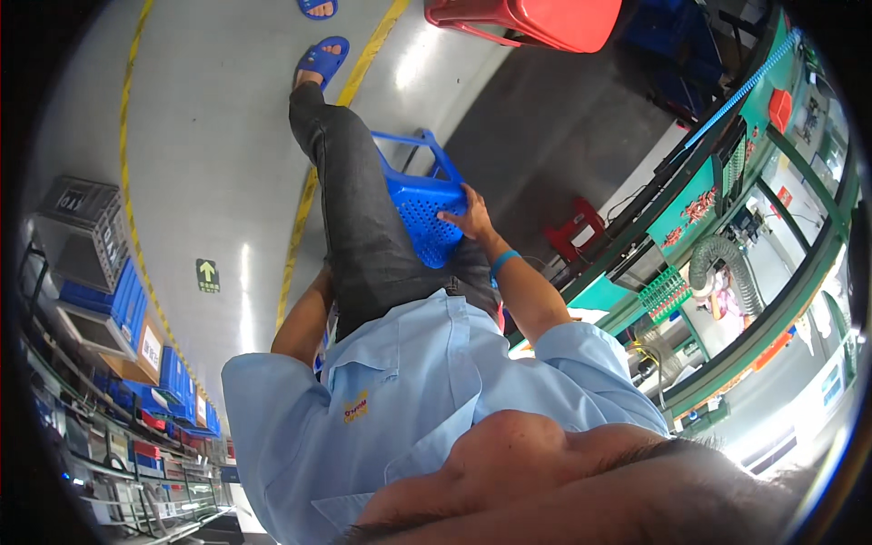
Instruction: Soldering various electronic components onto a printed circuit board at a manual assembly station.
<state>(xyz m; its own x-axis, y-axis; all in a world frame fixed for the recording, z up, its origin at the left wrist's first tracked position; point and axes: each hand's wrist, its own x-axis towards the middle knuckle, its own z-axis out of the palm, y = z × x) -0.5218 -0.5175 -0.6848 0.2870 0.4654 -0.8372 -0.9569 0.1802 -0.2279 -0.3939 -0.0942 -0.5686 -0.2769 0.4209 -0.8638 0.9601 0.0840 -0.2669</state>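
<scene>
A blue plastic stool (427, 218) with a perforated seat stands by my legs, partly covered by my dark trousers. My right hand (470, 218), with a blue band on the wrist, is closed on the stool's right edge. Its thumb lies over the seat and its other fingers reach to the rim. On the left, my left forearm (304, 318) runs down beside my thigh. The left hand itself is hidden behind the leg, so its fingers do not show.
A red plastic stool (563, 23) is at the top. To the right runs a green-framed workbench (699, 209) with a grey flexible duct (727, 272). Blue bins (173, 372) and a grey crate (82, 232) line the left side. Yellow lines (304, 213) mark the grey floor.
</scene>
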